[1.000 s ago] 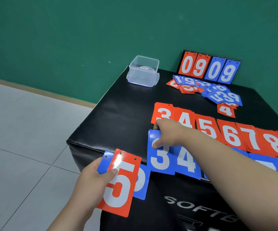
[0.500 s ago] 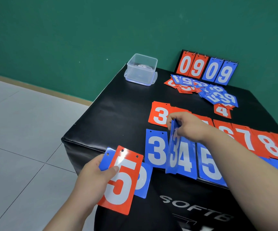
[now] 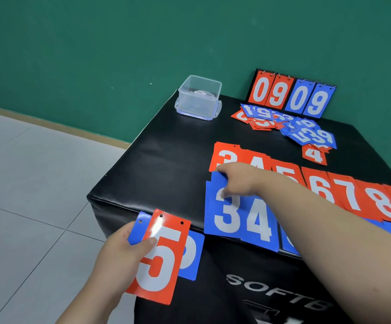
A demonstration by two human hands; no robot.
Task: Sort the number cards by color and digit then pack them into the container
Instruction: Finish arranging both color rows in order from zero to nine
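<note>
One blue 3 card (image 3: 225, 220) heads the blue row, pinched at its top edge: the right hand (image 3: 236, 183) curls its fingers (image 3: 222, 170) over it, thumb on the face. The left hand (image 3: 119, 253) pinches a red 5 card (image 3: 159, 265) with a blue card (image 3: 191, 253) fanned behind. Below the right fingers the row overhangs the worktop (image 3: 166, 160) edge, so a careless drag could tip cards off. The clear container (image 3: 199, 99) stands well beyond those fingers.
</note>
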